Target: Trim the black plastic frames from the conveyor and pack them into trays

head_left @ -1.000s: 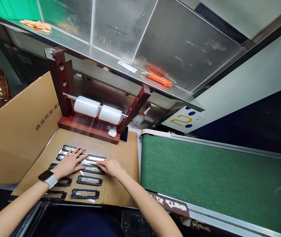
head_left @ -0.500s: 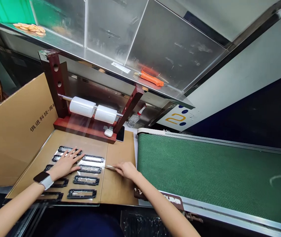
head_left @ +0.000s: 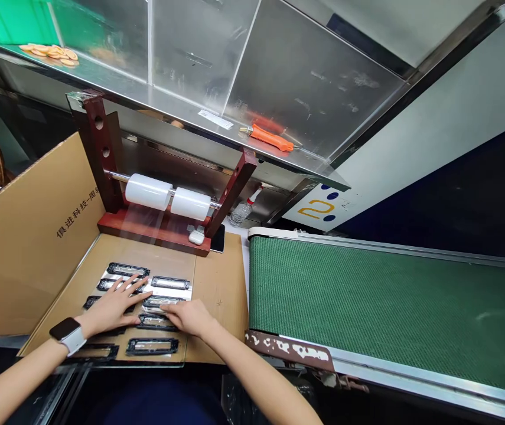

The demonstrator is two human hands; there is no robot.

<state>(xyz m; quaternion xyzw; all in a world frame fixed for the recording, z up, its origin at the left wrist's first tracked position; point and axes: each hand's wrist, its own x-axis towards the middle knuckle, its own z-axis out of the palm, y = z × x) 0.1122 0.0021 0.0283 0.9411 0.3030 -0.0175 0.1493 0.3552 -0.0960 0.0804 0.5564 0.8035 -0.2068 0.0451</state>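
My left hand (head_left: 113, 307), with a watch on its wrist, lies flat with fingers spread over the black rectangular frames and the clear film across them. My right hand (head_left: 194, 317) is closed in a pinch, its fingertips low over the right-hand column, between a middle black frame (head_left: 163, 302) and the one below it (head_left: 157, 321). The thin blade-like tool in it is mostly hidden by the fingers. Another black frame (head_left: 152, 346) lies nearest me. The frames lie in two columns on a clear sheet over cardboard; my left hand covers part of the left column.
Behind stands a dark red stand (head_left: 155, 236) with two white film rolls (head_left: 149, 192) on a rod. A cardboard wall (head_left: 26, 236) rises at left, a green conveyor belt (head_left: 367, 313) runs at right. An orange-handled tool (head_left: 272, 137) lies on the overhead shelf.
My right hand drew the thin tool rightward past the frames' edge, then came back left and nearer to me, one row lower. My left hand stayed flat and slid slightly toward me.
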